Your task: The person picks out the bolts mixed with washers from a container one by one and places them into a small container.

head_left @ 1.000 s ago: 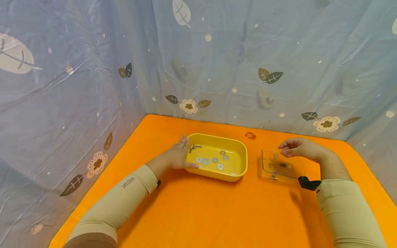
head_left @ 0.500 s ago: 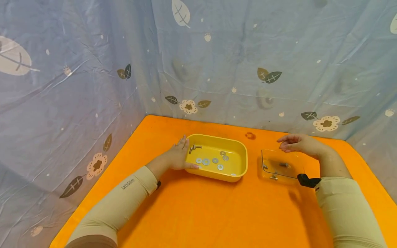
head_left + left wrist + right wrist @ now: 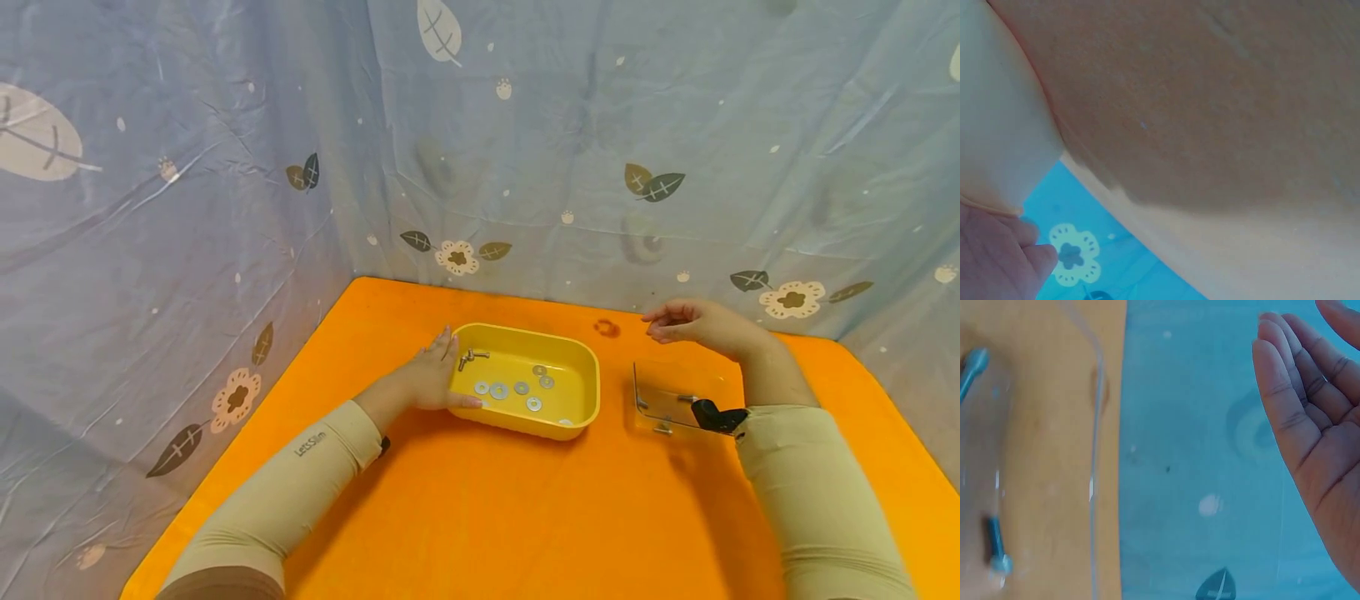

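My left hand [image 3: 431,379] rests against the left end of a yellow tray [image 3: 588,392], fingers spread along its side and thumb on the near rim. Inside lie several flat metal washers [image 3: 498,391] and a small cluster of bolts [image 3: 467,358] at the left end. Over the back of a clear plastic tray [image 3: 636,385] hovers my right hand [image 3: 697,325], its fingers loosely bent and holding nothing. A bolt [image 3: 999,547] shows in the clear tray in the right wrist view, and another bolt [image 3: 975,362] near that view's left edge.
Both trays stand on an orange table [image 3: 480,517]. A patterned blue-grey curtain [image 3: 555,150] hangs right behind the table and along its left side. A dark ring-shaped mark [image 3: 607,328] shows on the table near the back edge.
A bolt below my right fingertips has dropped into the clear tray's left side. My right hand has since moved up and left, away from it. The left hand stays put.
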{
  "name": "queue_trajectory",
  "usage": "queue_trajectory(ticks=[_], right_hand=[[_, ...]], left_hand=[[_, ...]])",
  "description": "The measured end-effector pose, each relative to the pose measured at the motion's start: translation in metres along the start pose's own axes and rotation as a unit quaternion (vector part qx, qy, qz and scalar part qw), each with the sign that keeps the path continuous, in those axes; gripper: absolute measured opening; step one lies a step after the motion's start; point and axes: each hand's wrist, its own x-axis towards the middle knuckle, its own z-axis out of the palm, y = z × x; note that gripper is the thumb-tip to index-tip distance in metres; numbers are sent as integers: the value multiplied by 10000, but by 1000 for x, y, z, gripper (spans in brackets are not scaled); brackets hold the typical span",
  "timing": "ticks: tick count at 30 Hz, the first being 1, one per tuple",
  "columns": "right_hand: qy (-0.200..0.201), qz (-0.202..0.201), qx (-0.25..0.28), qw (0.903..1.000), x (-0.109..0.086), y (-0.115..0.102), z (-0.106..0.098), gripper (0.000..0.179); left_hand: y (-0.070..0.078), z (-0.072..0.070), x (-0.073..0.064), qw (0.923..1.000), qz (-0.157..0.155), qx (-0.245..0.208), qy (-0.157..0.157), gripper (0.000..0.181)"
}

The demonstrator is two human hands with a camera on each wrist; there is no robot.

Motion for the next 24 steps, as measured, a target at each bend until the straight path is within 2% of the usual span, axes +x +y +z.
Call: queue_trajectory(ticks=[6, 11, 13, 17, 20, 24], right_hand=[[-68, -216, -192, 9996, 24, -19, 9, 37], [-251, -371, 65, 9990, 46, -37, 23, 32], [-333, -329, 198, 9987, 55, -45, 31, 29], [-451, -179, 93, 9988, 73, -60, 47, 26], [-530, -332, 34, 9980, 88, -69, 60, 25], [-672, -759, 96, 9948, 106, -75, 78, 24]], left_hand=[[0, 0, 1, 10000, -2, 24, 19, 125], [-1, -2, 1, 10000, 24, 30, 6, 126], [-1, -2, 1, 10000, 44, 30, 12, 126], [-2, -3, 1, 10000, 31, 62, -5, 126], [-2, -2, 2, 9999, -9, 91, -57, 127], [-1, -1, 3, 9999, -18, 75, -86, 128]])
